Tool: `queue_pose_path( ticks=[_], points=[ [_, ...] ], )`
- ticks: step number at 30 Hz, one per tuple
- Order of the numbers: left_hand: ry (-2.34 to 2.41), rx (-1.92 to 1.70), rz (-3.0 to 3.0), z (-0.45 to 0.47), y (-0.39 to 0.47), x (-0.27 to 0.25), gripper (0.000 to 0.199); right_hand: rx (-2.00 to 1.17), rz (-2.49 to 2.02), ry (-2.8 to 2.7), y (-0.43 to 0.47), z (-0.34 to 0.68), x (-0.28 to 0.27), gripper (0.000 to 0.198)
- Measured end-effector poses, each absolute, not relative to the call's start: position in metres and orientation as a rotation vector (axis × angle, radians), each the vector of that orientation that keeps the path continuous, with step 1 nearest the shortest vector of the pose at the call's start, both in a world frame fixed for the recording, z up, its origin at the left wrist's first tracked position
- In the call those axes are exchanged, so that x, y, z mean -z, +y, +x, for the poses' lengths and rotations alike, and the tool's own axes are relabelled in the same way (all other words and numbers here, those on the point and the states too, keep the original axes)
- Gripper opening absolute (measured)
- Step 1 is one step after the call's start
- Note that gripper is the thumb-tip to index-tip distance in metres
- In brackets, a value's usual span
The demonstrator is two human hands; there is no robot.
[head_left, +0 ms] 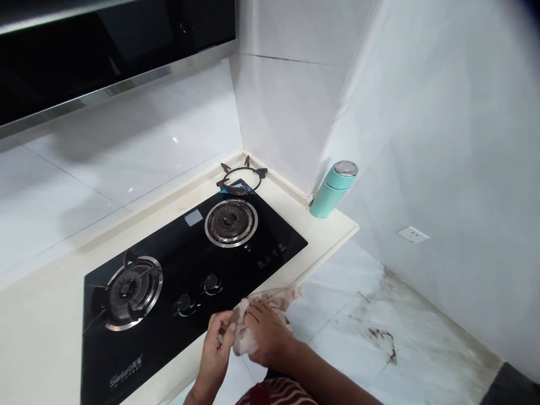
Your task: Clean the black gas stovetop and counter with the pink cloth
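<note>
Over the front edge of the counter, my right hand is closed around a pale pink cloth, and part of the cloth trails out behind the fingers. My left hand meets it from the left, thumb and fingers pinched on a small greyish piece against the cloth; what it is I cannot make out. Just beyond the hands lies the black glass gas hob with two control knobs. Its right burner is bare, while a pan support stands on the left burner.
A loose pan support rests at the hob's back corner. Near the counter's right end stands a mint green flask. The dark range hood hangs above, and a wall socket is on the right wall. The floor has dark stains.
</note>
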State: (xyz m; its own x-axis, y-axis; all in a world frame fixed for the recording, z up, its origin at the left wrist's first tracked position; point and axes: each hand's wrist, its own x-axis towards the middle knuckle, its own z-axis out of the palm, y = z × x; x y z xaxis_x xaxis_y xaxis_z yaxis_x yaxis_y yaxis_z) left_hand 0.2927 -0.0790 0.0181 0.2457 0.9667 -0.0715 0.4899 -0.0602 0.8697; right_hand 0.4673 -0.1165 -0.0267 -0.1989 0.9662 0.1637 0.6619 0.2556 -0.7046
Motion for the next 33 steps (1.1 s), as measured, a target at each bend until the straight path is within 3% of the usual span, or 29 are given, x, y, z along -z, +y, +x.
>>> queue_pose_path(
  ticks=[5,7,13,18,21,28,33],
  points=[
    [1.401,-0.721,1.62,0.277,-0.079,-0.021,0.039,-1.126,-1.379,-1.342,-0.131,0.5,0.013,0.034],
    [1.402,-0.718,1.585,0.274,-0.077,-0.022,0.04,-1.132,-1.409,-1.097,-0.138,0.531,0.005,0.025],
    [1.344,-0.672,1.547,0.283,-0.076,-0.023,0.04,-0.566,-1.906,-0.722,-0.139,0.615,-0.018,0.056],
    [1.297,-0.65,1.61,0.289,-0.079,-0.019,0.033,-0.055,-2.097,-1.101,-0.103,0.618,0.009,0.046],
    [1.305,-0.655,1.629,0.283,-0.081,-0.015,0.031,0.042,-2.169,-1.458,-0.09,0.581,0.021,0.036],
    [1.362,-0.726,1.459,0.28,-0.082,-0.005,0.038,-0.353,-1.79,-1.852,-0.102,0.476,0.009,0.037],
    [1.354,-0.693,1.486,0.294,-0.078,-0.018,0.04,-0.864,-1.417,-1.584,-0.127,0.495,0.007,0.021]
  ],
)
